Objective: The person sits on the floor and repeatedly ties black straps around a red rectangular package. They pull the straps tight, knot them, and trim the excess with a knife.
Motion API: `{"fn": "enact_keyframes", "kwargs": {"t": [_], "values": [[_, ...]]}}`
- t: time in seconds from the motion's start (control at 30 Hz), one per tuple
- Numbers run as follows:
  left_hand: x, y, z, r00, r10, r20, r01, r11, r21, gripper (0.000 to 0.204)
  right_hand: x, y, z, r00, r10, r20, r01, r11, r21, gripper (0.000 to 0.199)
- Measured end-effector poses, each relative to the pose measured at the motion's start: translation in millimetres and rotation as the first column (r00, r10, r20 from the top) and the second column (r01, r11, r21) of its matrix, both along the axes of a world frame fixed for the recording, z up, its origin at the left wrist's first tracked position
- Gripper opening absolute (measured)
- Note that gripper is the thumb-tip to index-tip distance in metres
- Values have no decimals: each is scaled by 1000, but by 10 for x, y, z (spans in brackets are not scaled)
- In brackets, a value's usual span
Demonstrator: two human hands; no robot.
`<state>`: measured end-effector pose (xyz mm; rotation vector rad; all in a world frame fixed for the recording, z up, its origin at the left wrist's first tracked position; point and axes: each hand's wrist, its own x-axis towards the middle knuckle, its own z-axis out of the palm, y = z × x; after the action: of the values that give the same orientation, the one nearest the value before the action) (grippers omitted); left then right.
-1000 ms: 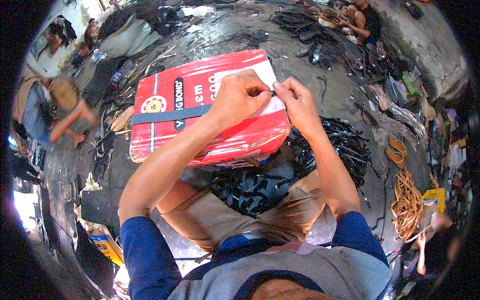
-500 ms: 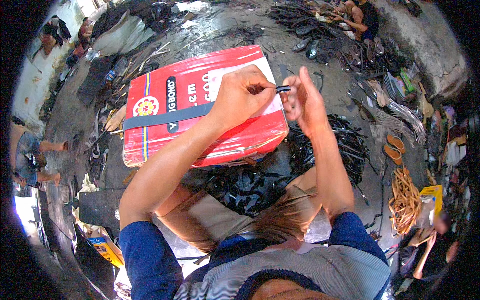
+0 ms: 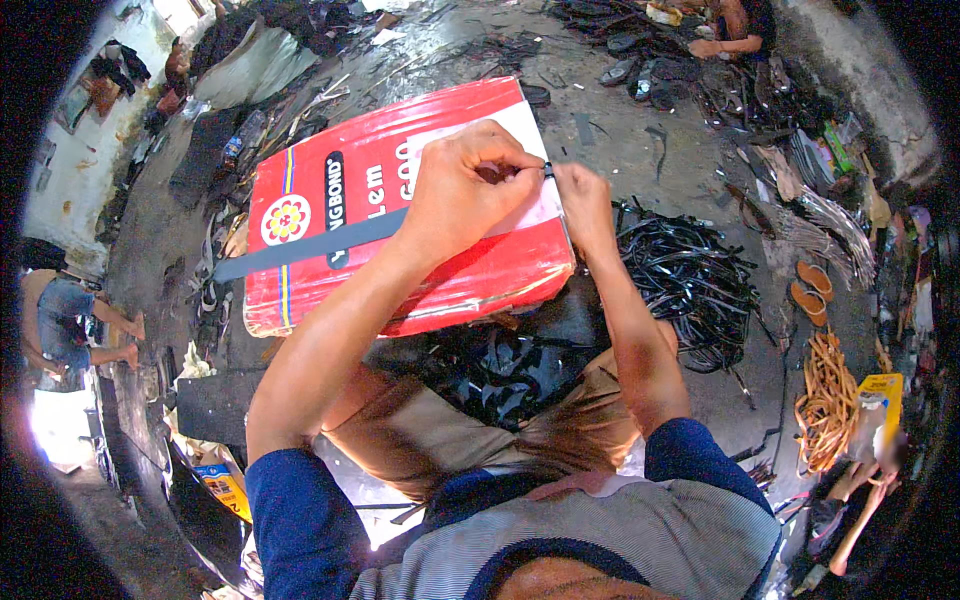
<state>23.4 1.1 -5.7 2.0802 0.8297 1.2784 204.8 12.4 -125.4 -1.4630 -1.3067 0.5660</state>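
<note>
A red cardboard box (image 3: 450,292) lies in front of my crossed legs, and my forearms reach over it. Across its top runs a flat dark grey strap (image 3: 310,246), whose left end sticks out past the box edge. My left hand (image 3: 472,185) is closed over the strap near the box's right side, thumb and fingertips pinched together. A small black end (image 3: 548,171) pokes out between my two hands. My right hand (image 3: 584,202) is closed right beside it, fingers curled; its grip on that end is partly hidden.
A tangle of black strips (image 3: 688,270) lies right of the box, and black pieces (image 3: 500,370) lie before my legs. Tan strips (image 3: 826,405) and orange sandals (image 3: 811,290) are farther right. Other people sit at the left (image 3: 65,312), far right (image 3: 742,38) and lower right (image 3: 855,505).
My right hand has gone from spread fingers to a closed grip and moved toward my left hand. The strap's left end now reaches farther left past the box. The whole view has shifted slightly.
</note>
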Motion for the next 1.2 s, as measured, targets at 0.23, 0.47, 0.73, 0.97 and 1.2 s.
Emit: {"fn": "enact_keyframes", "kwargs": {"t": [0.23,0.47,0.73,0.97,1.2], "values": [[-3,14,75,999,-6,-33,5,999,-46,8,411,-191,-2032,969,-130,212,195,928,-318,36],[-1,28,75,999,-29,-31,27,998,-53,3,573,-448,-2788,958,-213,191,277,858,-432,37],[-11,97,3,997,-72,19,72,997,-12,9,680,-525,-3028,950,-44,310,207,831,-517,39],[-145,129,24,971,-139,-192,196,927,320,20,669,-679,-2890,880,7,475,191,910,-368,33],[-180,165,-32,953,-143,-269,261,838,479,27,743,-816,-2575,864,16,502,269,830,-489,35]]}}
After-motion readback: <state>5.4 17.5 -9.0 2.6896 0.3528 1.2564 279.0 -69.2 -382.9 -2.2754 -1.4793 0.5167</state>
